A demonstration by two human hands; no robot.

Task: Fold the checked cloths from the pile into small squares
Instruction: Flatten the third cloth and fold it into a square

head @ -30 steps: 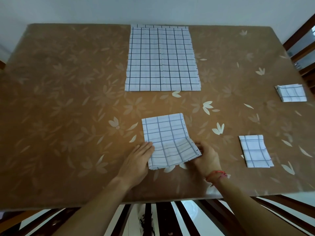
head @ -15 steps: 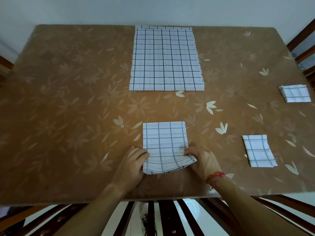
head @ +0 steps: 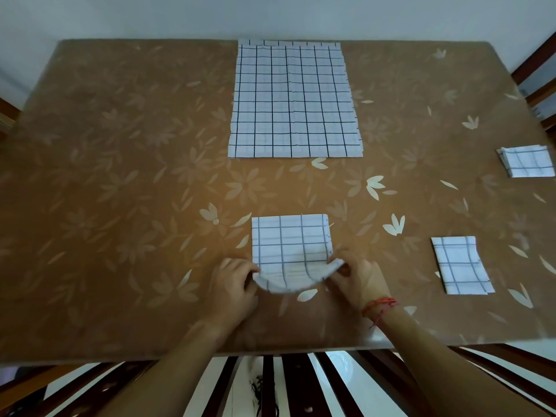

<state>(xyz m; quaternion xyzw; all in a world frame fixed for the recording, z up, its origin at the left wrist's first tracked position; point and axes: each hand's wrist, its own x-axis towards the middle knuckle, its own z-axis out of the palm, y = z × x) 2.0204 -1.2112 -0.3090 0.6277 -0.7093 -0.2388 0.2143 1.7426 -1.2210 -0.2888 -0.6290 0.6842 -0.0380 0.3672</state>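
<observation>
Lower centre: part-folded cloth (head: 290,242) on the surface (head: 120,176), near edge raised. Left hand (head: 233,284) and right hand (head: 359,281) each keep a narrow grip on one near corner. Probably the final fold; next, both corners should travel evenly to the far edge.

The left half of the brown flower-patterned bench (head: 105,206) is lying bare. A flat pile of white checked cloths (head: 293,100) is blocking the far centre, a half-folded checked cloth (head: 290,245) the near centre. On the right, a nearer folded square (head: 460,266) and a farther folded square (head: 528,162) are lying well apart.
</observation>
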